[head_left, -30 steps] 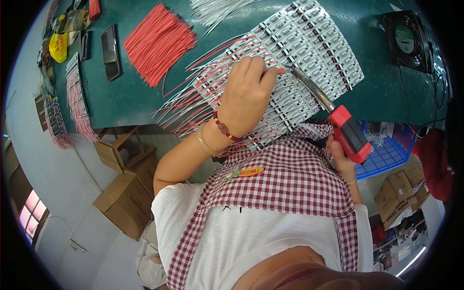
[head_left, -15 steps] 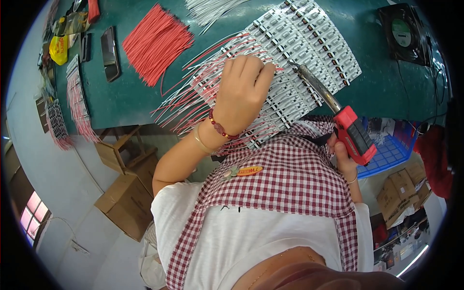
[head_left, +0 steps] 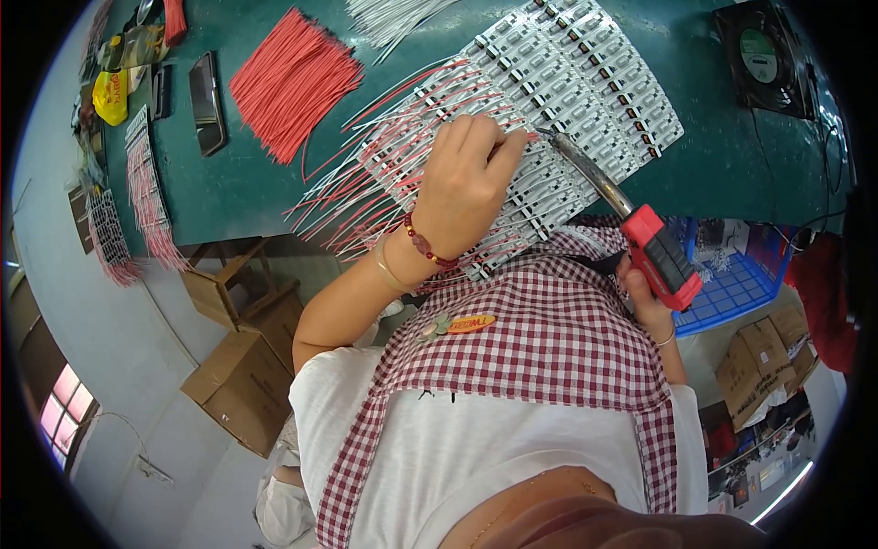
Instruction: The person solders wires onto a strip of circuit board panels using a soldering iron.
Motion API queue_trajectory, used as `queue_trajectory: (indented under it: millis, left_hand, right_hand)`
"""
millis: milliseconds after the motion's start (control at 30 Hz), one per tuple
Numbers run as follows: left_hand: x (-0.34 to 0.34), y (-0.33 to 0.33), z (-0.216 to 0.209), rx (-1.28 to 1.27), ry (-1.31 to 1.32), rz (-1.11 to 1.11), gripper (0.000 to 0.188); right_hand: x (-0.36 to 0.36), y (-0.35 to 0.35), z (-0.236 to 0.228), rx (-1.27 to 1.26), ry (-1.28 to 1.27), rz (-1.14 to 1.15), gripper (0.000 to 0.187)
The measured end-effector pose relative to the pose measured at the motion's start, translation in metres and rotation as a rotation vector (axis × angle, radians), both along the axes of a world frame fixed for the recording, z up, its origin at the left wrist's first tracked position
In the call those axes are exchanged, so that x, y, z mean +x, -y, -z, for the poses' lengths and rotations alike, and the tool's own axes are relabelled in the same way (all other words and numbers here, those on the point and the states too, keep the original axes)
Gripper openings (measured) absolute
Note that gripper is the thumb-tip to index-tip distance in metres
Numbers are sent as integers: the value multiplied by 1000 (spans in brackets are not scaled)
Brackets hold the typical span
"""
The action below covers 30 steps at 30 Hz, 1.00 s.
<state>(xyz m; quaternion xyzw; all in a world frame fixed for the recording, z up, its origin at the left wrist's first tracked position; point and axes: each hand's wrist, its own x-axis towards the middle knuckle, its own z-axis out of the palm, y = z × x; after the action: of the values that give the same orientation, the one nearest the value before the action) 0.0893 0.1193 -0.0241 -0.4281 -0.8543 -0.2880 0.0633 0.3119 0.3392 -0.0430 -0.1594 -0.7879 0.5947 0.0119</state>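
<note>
A panel of small white circuit boards [head_left: 631,87] lies at an angle on the green table, with red and white wires [head_left: 352,197] fanning out over its left side. Over these wires, my left hand [head_left: 466,178] is closed in a pinch. A red wire end seems to be between its thumb and finger, though the fingers partly hide it. My right hand [head_left: 645,297] grips a soldering iron [head_left: 660,256] by its red and black handle. The iron's tip points up and left, right beside my left fingertips over the boards; whether it touches is too small to tell.
Bundles of red wires [head_left: 294,82] and white wires [head_left: 393,20] lie at the back. A phone [head_left: 207,102] and wired board strips [head_left: 146,183] are to the left. A black fan [head_left: 761,59] stands at the far right; a blue basket [head_left: 732,291] sits below the table edge.
My left hand has shifted slightly nearer and to the right, still pinching. The soldering iron has moved a little left and nearer, its tip now closer to my left fingertips.
</note>
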Motion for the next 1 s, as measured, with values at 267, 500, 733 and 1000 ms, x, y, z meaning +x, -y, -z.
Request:
queue_trajectory:
  millis: [267,500,733,1000]
  left_hand:
    - [0,-2,3,-18,7,12,23]
    - [-1,-4,-2,-29,22,-22,21]
    - [-4,-5,-4,-126,-39,-12,21]
    - [5,0,-4,-13,-29,64,26]
  right_hand:
    - [0,0,1,53,49,-18,25]
    - [12,-2,8,129,48,67,26]
    - [12,1,0,-96,52,146,31]
    - [24,-1,5,-202,122,117,32]
